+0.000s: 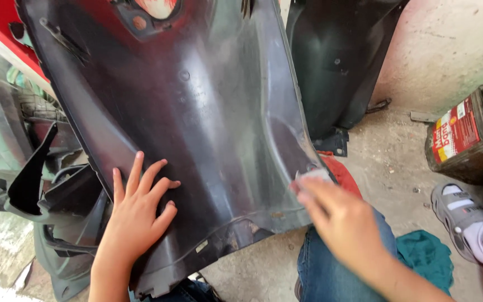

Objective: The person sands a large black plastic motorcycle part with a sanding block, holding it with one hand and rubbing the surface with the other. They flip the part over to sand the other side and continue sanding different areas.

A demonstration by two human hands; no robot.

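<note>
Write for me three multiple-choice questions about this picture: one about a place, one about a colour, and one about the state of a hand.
1. Where does the green cloth lie?
A. On the floor by the person's knee
B. On top of the dark panel
C. On the oil can

2. What colour is the label on the oil can?
A. Blue
B. Mostly red
C. White only

3. How is the left hand?
A. Closed in a fist
B. Holding a tool
C. Open, flat on the dark plastic panel

Answers:
1 A: the cloth is on the concrete beside the jeans-clad knee.
2 B: the can's label shows red with some yellow.
3 C: the fingers are spread against the panel, while the right hand presses a small pale piece at the panel's edge.
</note>
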